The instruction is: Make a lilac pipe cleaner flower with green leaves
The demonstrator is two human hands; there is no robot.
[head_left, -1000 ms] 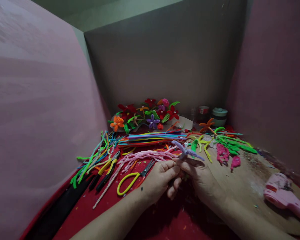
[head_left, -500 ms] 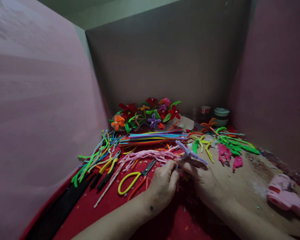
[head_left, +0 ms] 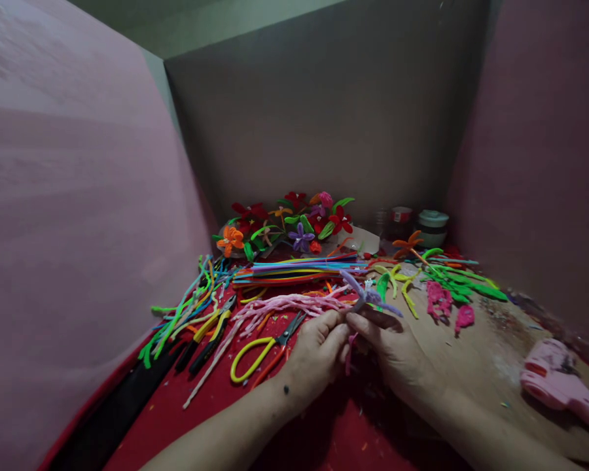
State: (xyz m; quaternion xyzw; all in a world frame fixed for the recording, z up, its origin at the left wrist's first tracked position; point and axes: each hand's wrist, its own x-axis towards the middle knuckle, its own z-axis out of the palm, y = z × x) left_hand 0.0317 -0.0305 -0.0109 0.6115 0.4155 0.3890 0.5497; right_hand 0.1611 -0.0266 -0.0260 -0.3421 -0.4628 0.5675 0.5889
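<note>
A purple pipe-cleaner flower [head_left: 372,296] sticks up between my two hands, its long petals spread. My right hand [head_left: 397,350] pinches it just below the petals with thumb and forefinger. Closed against the right fingertips, my left hand [head_left: 319,347] grips the flower's lower part, mostly hidden by the fingers. A short pinkish-purple pipe-cleaner end [head_left: 351,354] hangs out beneath the hands. Left of my left hand lie scissors [head_left: 253,358] with one yellow and one orange handle. Behind the hands runs a heap of pink pipe cleaners [head_left: 289,303].
Yellow-and-black pliers [head_left: 216,333] lie near green pipe cleaners [head_left: 169,330] at left. A bundle of coloured pipe cleaners [head_left: 299,269] sits mid-table, finished flowers [head_left: 302,237] behind. At right are green leaves [head_left: 466,282], pink pieces [head_left: 440,299], a pink glue gun [head_left: 552,379] and a lidded jar [head_left: 432,227].
The purple flower has turned and tipped slightly, with its centre showing more. My fingers have shifted on it, and the pinkish-purple end below is more visible.
</note>
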